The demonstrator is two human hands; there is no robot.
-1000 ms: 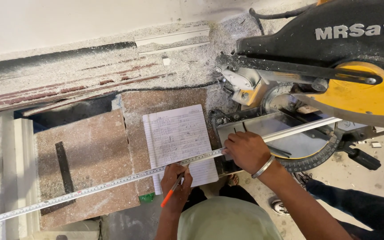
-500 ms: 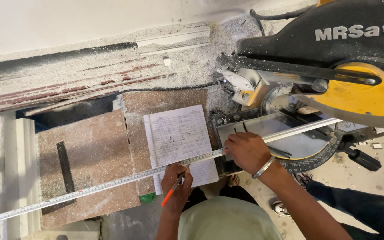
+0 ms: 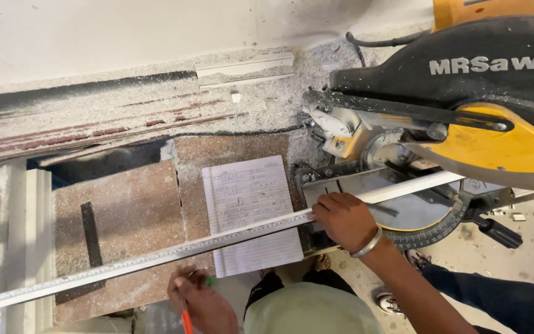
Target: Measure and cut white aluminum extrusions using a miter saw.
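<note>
Right hand (image 3: 344, 218) lies flat on the long white trim strip (image 3: 156, 255), fingers pressed down together on it at the miter saw (image 3: 440, 124) base, pinning it. The strip's long axis runs from lower left up to the right, across the brown board (image 3: 125, 210) and over a lined notebook page (image 3: 251, 204), then under the yellow blade guard. Left hand (image 3: 199, 303) sits just below the strip, near its middle, fingers pinching an orange pencil (image 3: 186, 321) pointed down. The strip lies just above that hand, left of the right hand. Sawdust covers the floor behind.
</note>
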